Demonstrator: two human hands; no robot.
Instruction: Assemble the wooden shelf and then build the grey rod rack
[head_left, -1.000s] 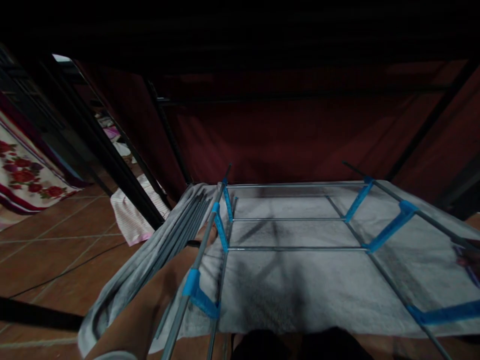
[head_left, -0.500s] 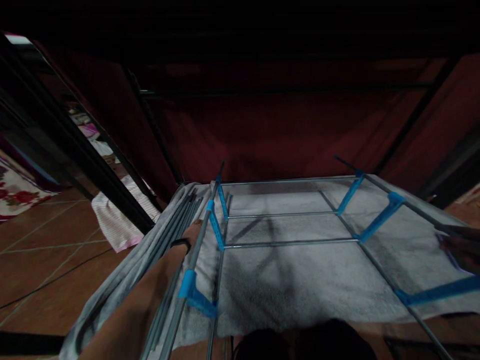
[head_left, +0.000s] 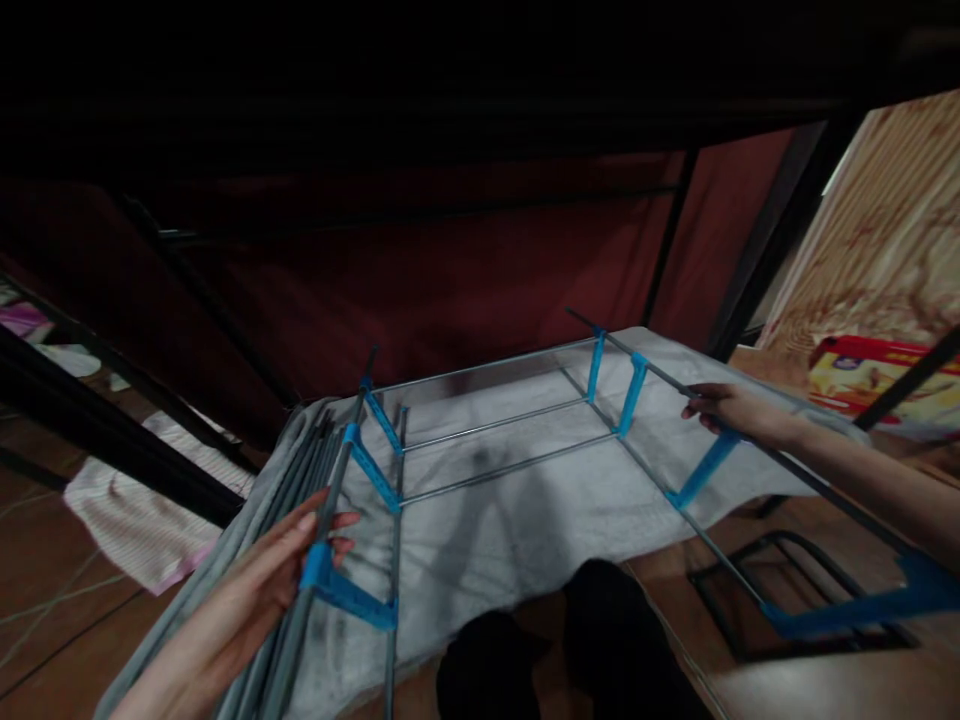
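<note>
A rack frame (head_left: 484, 432) of grey metal tubes with blue plastic connectors lies across a grey-white cloth (head_left: 480, 540). My left hand (head_left: 289, 550) is closed loosely round its left outer tube, just above a blue connector (head_left: 349, 598), fingertips showing past the tube. On the far side, my right hand (head_left: 731, 412) grips the right outer tube near another blue connector (head_left: 709, 468). Thin cross tubes join the two sides at the back. A bundle of loose grey tubes (head_left: 300, 475) rests on the cloth's left edge, partly hidden by my left hand and forearm.
Dark posts and a dark red panel (head_left: 450, 300) stand behind the cloth. A black metal frame (head_left: 795, 600) is on the floor at the right, with a red and yellow box (head_left: 885, 385) farther back. A striped cloth (head_left: 150, 500) lies on the tiled floor at left.
The view has swung to the right. My left hand has come from beside the loose tubes onto the left outer tube. My right hand has moved in from the right edge onto the right tube.
</note>
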